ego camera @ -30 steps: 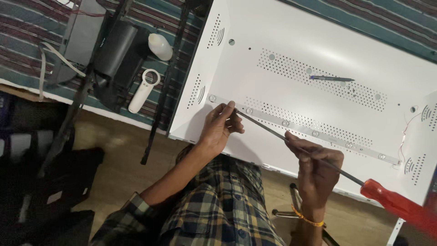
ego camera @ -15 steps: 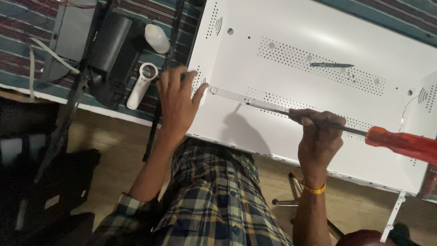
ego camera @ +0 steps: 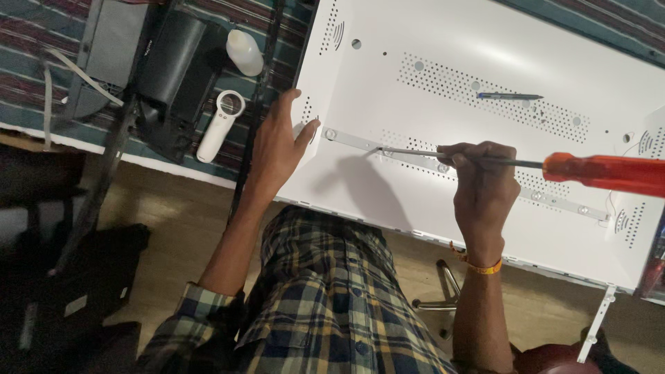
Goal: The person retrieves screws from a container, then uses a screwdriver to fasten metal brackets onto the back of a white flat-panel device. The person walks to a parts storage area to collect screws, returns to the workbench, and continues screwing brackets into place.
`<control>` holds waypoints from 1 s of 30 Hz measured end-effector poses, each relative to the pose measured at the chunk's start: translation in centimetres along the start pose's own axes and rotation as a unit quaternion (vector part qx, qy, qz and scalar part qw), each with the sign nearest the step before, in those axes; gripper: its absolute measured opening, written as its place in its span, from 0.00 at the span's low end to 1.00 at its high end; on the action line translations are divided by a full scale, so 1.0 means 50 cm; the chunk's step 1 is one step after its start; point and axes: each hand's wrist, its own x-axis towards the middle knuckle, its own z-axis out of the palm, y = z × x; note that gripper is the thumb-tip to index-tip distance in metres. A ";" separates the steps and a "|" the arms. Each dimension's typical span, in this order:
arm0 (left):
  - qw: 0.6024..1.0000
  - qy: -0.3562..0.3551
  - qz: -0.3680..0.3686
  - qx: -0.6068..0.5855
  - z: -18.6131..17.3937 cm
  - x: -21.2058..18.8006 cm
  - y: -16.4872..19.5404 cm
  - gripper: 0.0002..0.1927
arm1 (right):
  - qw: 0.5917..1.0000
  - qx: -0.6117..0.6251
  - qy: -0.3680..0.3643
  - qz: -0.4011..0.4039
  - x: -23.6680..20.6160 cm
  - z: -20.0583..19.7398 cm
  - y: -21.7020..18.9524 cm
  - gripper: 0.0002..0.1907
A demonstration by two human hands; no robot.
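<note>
Screwdriver (ego camera: 526, 165) work is under way on the white back panel (ego camera: 485, 62), which is lying flat across the striped cloth and filling the right of the scene: I am watching the right hand (ego camera: 481, 190) clenching the long shaft while the red handle is sticking out to the right and the tip is resting on the metal strip (ego camera: 360, 144). The left hand (ego camera: 277, 149) is lying open, holding nothing, its palm bracing the panel's left edge. To my eye, pinching nearer the tip and pressing straight down is helping against slipping.
</note>
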 end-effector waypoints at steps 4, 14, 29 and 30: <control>1.000 0.007 0.003 -0.023 0.005 0.000 -0.016 0.28 | 0.993 -0.121 0.007 0.016 0.043 0.014 -0.034 0.13; 0.999 0.033 0.003 -0.043 0.009 0.001 -0.027 0.25 | 0.994 -0.098 0.033 0.024 0.071 0.025 -0.107 0.10; 0.997 0.029 -0.015 -0.064 0.006 0.001 -0.018 0.25 | 0.998 0.058 -0.021 0.002 0.085 0.034 -0.125 0.12; 0.997 0.029 -0.014 -0.065 0.006 0.001 -0.018 0.25 | 0.999 0.016 -0.028 0.001 0.086 0.034 -0.126 0.09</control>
